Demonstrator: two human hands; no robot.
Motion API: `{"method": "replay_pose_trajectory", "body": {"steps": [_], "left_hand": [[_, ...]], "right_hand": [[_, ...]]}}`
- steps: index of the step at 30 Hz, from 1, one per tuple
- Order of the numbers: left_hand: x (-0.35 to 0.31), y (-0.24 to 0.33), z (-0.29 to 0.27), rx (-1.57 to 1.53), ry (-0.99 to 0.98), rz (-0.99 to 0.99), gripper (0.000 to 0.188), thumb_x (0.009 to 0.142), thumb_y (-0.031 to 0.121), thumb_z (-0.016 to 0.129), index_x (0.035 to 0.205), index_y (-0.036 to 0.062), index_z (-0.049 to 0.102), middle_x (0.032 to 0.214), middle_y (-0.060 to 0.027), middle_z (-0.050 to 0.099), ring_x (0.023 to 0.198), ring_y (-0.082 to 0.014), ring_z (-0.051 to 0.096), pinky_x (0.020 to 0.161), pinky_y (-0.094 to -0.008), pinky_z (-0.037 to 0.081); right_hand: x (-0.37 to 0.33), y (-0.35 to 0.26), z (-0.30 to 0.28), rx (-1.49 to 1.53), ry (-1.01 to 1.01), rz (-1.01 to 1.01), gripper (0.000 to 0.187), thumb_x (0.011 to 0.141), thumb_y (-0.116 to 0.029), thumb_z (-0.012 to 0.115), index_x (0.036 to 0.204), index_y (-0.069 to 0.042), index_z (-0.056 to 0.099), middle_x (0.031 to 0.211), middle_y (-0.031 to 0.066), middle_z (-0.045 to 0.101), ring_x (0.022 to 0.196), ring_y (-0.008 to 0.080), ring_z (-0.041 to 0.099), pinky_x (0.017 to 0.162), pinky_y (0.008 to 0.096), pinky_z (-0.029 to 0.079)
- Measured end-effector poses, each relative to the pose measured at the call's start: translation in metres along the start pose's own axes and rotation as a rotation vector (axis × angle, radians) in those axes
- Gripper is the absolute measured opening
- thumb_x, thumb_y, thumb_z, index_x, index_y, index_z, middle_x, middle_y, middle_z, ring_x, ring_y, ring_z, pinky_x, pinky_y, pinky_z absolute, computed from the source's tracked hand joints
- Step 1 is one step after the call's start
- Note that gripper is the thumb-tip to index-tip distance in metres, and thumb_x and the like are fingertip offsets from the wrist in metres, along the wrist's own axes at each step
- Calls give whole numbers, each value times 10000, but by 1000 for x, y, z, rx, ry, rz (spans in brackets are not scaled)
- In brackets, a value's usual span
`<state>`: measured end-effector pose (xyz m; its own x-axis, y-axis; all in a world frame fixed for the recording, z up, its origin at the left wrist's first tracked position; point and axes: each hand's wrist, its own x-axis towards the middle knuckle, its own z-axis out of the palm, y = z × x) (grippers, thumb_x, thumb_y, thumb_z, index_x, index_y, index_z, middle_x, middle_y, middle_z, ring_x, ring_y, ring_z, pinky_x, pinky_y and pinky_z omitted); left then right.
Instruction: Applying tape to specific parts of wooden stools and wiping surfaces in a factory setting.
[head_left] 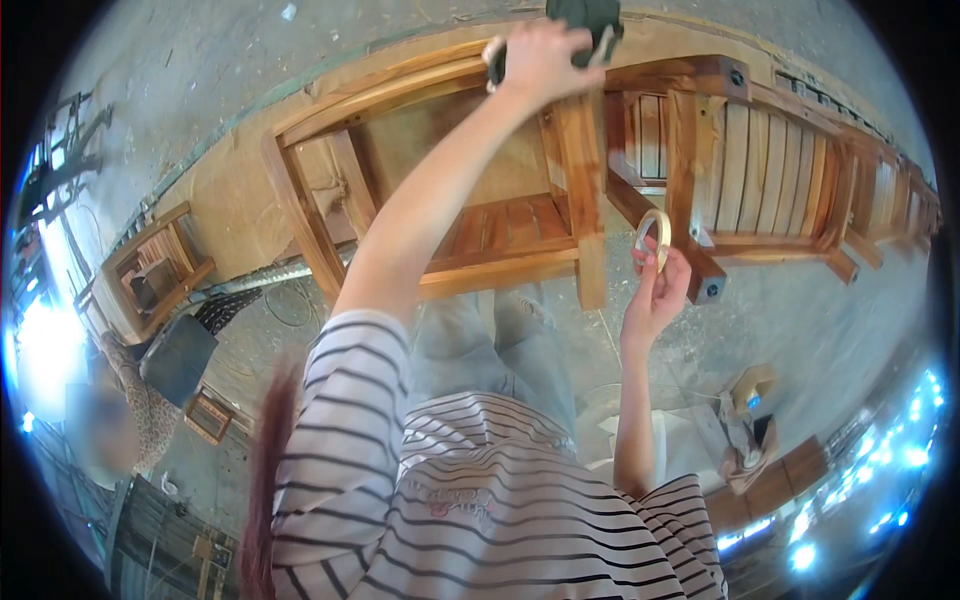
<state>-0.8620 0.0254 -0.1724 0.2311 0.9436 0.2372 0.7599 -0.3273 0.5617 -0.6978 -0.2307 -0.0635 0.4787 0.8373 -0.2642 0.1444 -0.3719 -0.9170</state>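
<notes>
My left arm stretches across to the far side of a wooden chair frame (pixel 592 220). There my left hand (pixel 543 62) closes on a dark green object (pixel 590 18) by the frame's far corner. Its kind is not clear, because my hand covers part of it. A pale piece (pixel 492 52) shows at that hand's left edge. Nearer to me, my right hand (pixel 660 285) pinches a roll of tape (pixel 655 232) between its fingers. The ring stands upright in the air beside a wooden leg, its inner side visible.
More slatted wooden furniture (pixel 765 165) runs in a row to the right. Brown cardboard (pixel 220 235) lies beneath the pieces on the concrete floor. On the left, a person (pixel 150 400) sits or crouches near small wooden frames (pixel 208 413). A wooden tape dispenser-like object (pixel 752 388) is at the lower right.
</notes>
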Motion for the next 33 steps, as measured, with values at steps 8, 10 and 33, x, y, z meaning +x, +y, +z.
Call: {"method": "replay_pose_trajectory", "body": {"steps": [8, 10, 33], "left_hand": [[-222, 180, 53, -118, -759, 402, 285, 668, 416, 632, 788, 167, 700, 718, -51, 656, 781, -248, 646, 734, -409, 461], [-278, 213, 55, -326, -902, 333, 290, 653, 435, 649, 753, 169, 705, 696, -105, 650, 746, -284, 651, 725, -429, 467], [-30, 298, -41, -639, 109, 83, 467, 712, 487, 744, 1021, 152, 642, 930, -157, 562, 904, -323, 566, 759, -430, 444]], "right_hand": [[-78, 36, -78, -39, 208, 147, 202, 987, -64, 514, 1173, -2, 466, 1135, 134, 622, 916, 156, 625, 819, 266, 481], [-98, 43, -101, -118, 347, 247, 198, 988, -142, 546, 1159, -48, 514, 1092, 79, 649, 878, 126, 630, 730, 247, 467], [-89, -123, -93, 269, 351, 54, 348, 1010, -168, 455, 1334, -48, 410, 1189, 149, 573, 1044, 230, 596, 809, 297, 452]]}}
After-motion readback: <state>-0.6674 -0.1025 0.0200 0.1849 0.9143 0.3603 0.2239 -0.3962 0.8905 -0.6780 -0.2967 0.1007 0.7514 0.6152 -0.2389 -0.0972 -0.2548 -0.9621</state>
